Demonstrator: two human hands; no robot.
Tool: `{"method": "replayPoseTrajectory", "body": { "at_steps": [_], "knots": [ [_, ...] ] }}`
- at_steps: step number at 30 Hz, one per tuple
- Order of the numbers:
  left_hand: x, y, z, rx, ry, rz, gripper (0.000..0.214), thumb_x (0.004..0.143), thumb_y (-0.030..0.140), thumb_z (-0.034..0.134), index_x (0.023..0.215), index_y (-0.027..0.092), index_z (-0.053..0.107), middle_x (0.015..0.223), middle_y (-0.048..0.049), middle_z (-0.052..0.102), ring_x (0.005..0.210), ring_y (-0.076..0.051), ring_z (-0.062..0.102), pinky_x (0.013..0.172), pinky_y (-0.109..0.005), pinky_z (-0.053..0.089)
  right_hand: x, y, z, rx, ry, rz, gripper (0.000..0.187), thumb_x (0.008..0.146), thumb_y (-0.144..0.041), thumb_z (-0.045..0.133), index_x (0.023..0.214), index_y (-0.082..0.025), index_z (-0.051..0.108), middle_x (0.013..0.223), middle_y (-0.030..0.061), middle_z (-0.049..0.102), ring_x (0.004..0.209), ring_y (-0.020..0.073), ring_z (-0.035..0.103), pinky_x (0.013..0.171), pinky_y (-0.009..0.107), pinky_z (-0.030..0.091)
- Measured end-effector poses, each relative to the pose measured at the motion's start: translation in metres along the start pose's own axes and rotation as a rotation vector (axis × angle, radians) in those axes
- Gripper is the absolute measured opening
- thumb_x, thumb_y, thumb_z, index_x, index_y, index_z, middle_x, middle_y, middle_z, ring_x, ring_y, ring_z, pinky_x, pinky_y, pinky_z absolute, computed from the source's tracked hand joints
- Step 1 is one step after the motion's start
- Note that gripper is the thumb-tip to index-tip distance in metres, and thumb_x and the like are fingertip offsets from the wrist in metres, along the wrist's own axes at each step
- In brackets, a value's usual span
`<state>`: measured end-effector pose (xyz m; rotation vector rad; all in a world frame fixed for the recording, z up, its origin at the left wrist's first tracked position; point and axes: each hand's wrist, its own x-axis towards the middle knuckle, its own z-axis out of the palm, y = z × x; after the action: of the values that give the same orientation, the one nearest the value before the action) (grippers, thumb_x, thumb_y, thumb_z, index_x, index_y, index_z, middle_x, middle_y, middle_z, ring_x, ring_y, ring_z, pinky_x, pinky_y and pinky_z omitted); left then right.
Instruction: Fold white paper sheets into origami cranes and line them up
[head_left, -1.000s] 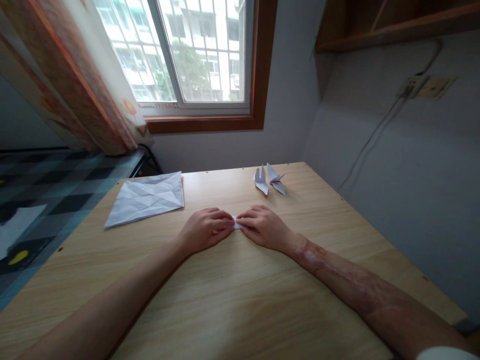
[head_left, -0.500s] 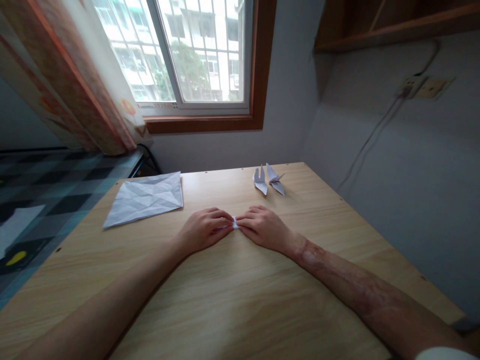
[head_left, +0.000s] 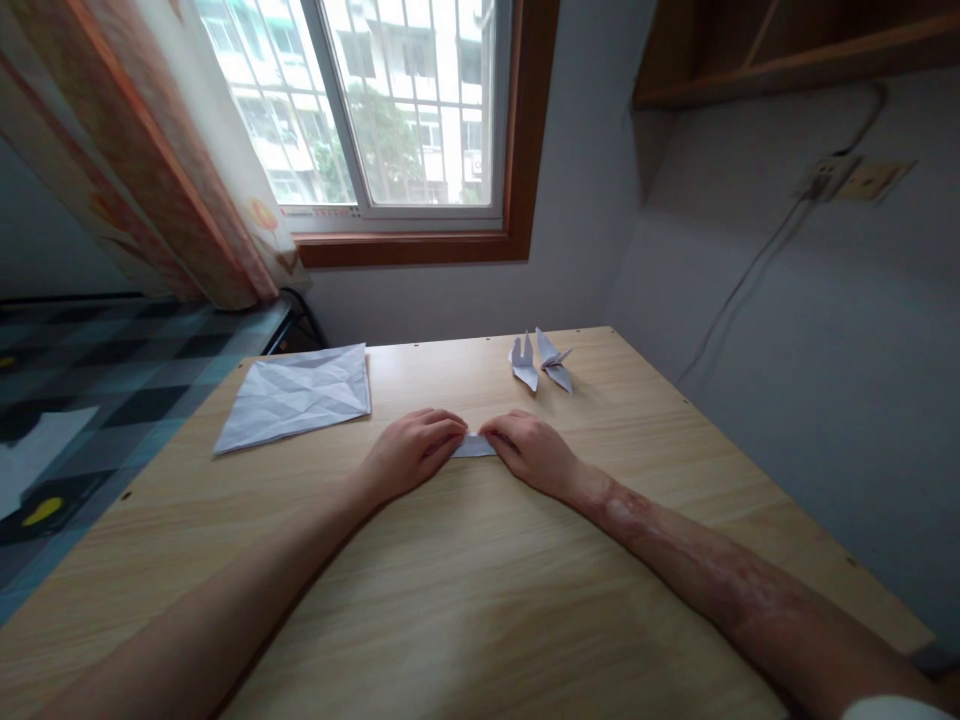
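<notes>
A small folded white paper strip (head_left: 472,446) lies flat on the wooden table (head_left: 480,600), near its middle. My left hand (head_left: 411,452) rests on the strip's left end with its fingers curled and pressed onto it. On the strip's right end sits my right hand (head_left: 531,450), fingers likewise bent and pressing the paper down. Only the short middle piece of the strip shows between the two hands.
A creased white paper sheet (head_left: 296,395) lies at the table's back left. Two small folded paper figures (head_left: 538,362) sit at the back right. A window and a curtain (head_left: 172,160) are behind; a wall with a socket and cable stands to the right.
My hands have drawn slightly apart along the strip, so more of the white paper shows between them. The view has shifted a little.
</notes>
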<state>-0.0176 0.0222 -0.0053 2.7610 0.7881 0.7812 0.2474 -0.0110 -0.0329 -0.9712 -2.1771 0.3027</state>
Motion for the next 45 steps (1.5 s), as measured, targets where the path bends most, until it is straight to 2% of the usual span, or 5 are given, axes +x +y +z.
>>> {"method": "replayPoseTrajectory", "body": {
  "at_steps": [14,20,30,37,45],
  "knots": [
    [0.0,-0.004,0.001,-0.079,0.008,-0.073,0.016,0.107,0.028,0.062,0.111,0.023,0.076,0.115,-0.0089,0.08,0.102,-0.024,0.077,0.091,-0.034,0.06,0.029,0.002,-0.006,0.171,-0.096,0.074,0.024,0.082,0.004,0.071,0.086,-0.02,0.07,0.094,0.0024,0.076,0.095,0.0206,0.069,0.09,0.033,0.05],
    [0.0,0.004,0.0,-0.16,0.075,-0.028,0.015,0.108,0.028,0.064,0.106,0.022,0.077,0.109,-0.0091,0.077,0.095,-0.021,0.075,0.086,-0.031,0.06,0.022,-0.002,0.007,0.125,0.052,0.011,0.012,0.093,-0.016,0.082,0.09,-0.021,0.071,0.09,0.0026,0.07,0.089,0.0212,0.064,0.085,0.034,0.047],
    [0.002,0.0,0.006,-0.592,0.572,-0.319,0.041,0.1,0.041,0.081,0.131,0.023,0.061,0.14,-0.0112,0.068,0.109,-0.021,0.075,0.1,-0.038,0.061,0.019,0.0,0.019,0.48,0.328,0.289,0.017,0.096,-0.034,0.08,0.09,-0.023,0.069,0.085,0.0,0.067,0.078,0.0182,0.059,0.071,0.031,0.047],
    [0.008,0.018,0.033,-0.951,0.5,-0.472,0.051,0.087,0.043,0.094,0.108,0.022,0.053,0.103,-0.0029,0.078,0.086,-0.018,0.08,0.083,-0.031,0.064,0.025,0.004,0.027,0.973,0.311,0.351,0.046,0.085,-0.052,0.089,0.113,-0.028,0.063,0.086,-0.0033,0.068,0.069,0.0157,0.066,0.061,0.027,0.051],
    [0.008,0.025,0.031,-0.981,0.533,-0.522,0.049,0.081,0.046,0.098,0.094,0.02,0.058,0.082,0.0016,0.074,0.073,-0.015,0.077,0.07,-0.025,0.061,0.022,-0.001,0.026,1.119,0.116,0.424,0.047,0.08,-0.055,0.097,0.098,-0.025,0.065,0.082,-0.0015,0.073,0.076,0.0195,0.074,0.07,0.032,0.06]
  ]
}}
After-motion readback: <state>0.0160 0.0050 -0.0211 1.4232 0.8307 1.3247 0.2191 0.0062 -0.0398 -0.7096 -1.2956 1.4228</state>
